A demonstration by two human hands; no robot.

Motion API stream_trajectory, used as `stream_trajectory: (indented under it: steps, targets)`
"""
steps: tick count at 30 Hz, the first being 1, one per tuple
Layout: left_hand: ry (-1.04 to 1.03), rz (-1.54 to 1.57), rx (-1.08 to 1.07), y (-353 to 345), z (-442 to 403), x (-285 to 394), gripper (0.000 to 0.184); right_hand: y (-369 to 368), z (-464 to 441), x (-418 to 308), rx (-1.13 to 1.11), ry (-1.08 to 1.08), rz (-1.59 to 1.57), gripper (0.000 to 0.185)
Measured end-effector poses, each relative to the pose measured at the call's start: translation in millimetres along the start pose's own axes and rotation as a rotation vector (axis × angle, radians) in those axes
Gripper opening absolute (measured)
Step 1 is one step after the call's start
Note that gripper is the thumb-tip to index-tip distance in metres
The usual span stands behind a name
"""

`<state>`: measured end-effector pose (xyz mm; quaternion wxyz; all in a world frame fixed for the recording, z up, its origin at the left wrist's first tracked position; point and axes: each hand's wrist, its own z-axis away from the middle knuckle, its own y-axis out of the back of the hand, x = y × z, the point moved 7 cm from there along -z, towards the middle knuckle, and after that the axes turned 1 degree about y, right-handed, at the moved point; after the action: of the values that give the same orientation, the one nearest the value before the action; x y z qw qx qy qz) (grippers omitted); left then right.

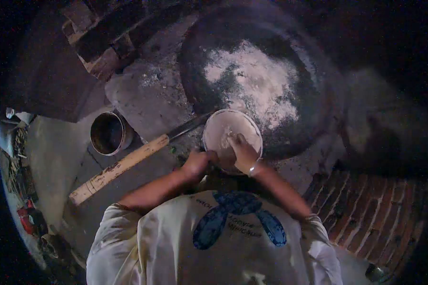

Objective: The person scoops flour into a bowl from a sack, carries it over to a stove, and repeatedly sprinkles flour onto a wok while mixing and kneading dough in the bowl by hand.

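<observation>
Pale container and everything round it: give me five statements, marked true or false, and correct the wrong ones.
1. The right hand reaches into the pale container. True.
2. The left hand lies on the wooden handle. False: it is at the container's rim.
3. Pale powder lies in the large dark pan. True.
4. The bracelet is on the left wrist. False: it is on the right.
5. Both forearms are bare. True.

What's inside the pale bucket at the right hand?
A pale, powdery-looking material shows inside the pale bucket, with the right hand over it. The hand covers part of the inside, and what lies beneath the surface is hidden.
</observation>
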<state>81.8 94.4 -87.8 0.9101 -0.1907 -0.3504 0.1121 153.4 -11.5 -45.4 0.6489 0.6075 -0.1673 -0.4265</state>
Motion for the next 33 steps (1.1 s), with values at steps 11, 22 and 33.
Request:
stream_trajectory:
  steps: [11,22,33]
  targets:
    - [-0.198,0.008,0.048,31,36,8,0.029,3,-14,43,0.000,-0.557,-1.964,0.008]
    - [-0.286,-0.451,-0.016,15,54,26,0.032,386,-77,194,0.874,-0.175,-1.510,0.017]
    - [-0.062,0.142,-0.044,-17,4,24,0.012,329,8,325,0.794,-0.575,-1.462,0.013]
